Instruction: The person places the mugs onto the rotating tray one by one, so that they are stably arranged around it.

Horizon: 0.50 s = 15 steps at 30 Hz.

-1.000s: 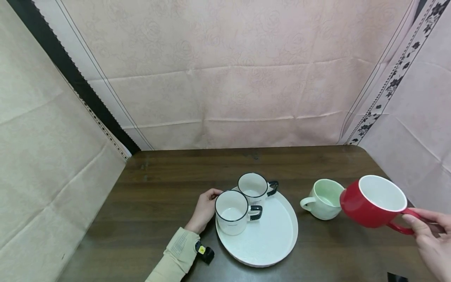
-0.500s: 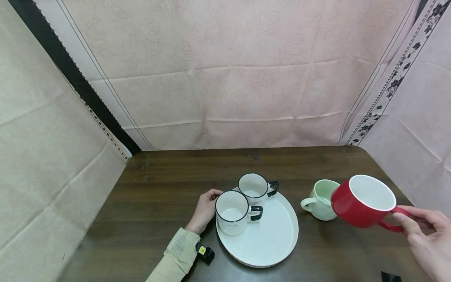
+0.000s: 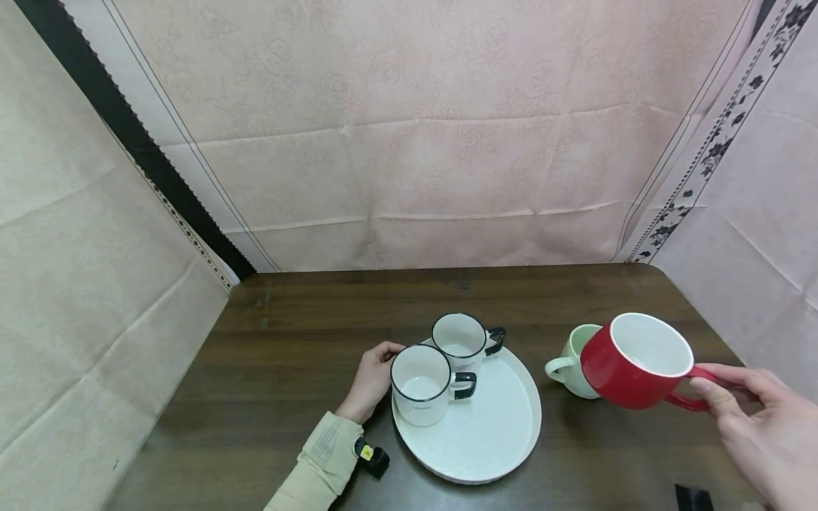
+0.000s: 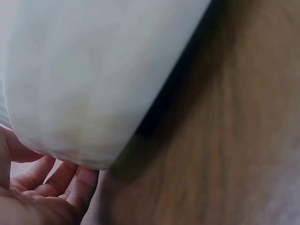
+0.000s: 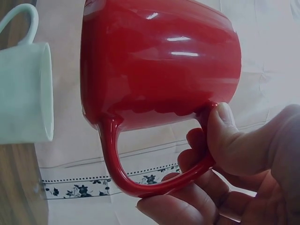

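Observation:
A round white plate (image 3: 492,433) lies on the table, with two white mugs on its left side. Both the front mug (image 3: 415,410) and the back mug (image 3: 457,335) have dark rims and black handles. My left hand (image 3: 369,380) holds the plate's left edge beside the front mug. Its fingers curl in under the pale faceted side of the plate (image 4: 79,84) in the left wrist view. With thumb and fingers, my right hand (image 3: 754,419) grips the handle of a red mug (image 3: 616,376), white inside and tilted, above the table. The red mug (image 5: 159,61) fills much of the right wrist view.
A pale green cup (image 3: 566,370) stands right of the plate, partly hidden behind the red mug. The brown wooden table (image 3: 255,426) ends at the back against a hanging light cloth (image 3: 409,177). A patterned cloth (image 3: 754,312) closes off the right side.
My right hand has moved left with the red mug, which now covers more of the green cup. The left hand, plate and white mugs have stayed in place.

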### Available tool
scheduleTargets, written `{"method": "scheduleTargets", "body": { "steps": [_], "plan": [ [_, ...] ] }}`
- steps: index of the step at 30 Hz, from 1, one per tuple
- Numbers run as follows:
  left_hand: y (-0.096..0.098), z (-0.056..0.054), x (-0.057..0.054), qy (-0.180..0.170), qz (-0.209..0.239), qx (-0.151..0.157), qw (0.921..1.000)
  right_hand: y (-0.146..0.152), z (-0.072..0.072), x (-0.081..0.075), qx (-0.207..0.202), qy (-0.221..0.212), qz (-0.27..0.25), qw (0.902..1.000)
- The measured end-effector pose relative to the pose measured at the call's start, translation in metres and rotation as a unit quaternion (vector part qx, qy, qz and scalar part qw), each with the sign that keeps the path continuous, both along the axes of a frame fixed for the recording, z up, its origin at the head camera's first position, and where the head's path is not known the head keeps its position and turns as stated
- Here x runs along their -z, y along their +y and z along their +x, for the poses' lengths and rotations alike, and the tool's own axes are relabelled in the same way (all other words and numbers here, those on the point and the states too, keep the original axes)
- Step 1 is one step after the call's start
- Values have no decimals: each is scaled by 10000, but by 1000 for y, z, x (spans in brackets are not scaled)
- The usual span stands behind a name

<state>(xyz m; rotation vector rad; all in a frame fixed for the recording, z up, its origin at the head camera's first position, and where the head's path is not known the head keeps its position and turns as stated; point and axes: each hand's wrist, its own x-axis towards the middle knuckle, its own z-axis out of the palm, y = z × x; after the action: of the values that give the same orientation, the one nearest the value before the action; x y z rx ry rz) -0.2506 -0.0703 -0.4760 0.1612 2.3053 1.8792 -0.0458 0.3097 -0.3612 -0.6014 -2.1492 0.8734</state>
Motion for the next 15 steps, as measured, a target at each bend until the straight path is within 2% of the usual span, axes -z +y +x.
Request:
{"method": "scheduleTargets", "body": {
  "steps": [15],
  "plan": [
    [1, 1, 0, -1, 18, -53, 10000, -10, 0, -4, -663, -374, 739, 9944]
  ]
}}
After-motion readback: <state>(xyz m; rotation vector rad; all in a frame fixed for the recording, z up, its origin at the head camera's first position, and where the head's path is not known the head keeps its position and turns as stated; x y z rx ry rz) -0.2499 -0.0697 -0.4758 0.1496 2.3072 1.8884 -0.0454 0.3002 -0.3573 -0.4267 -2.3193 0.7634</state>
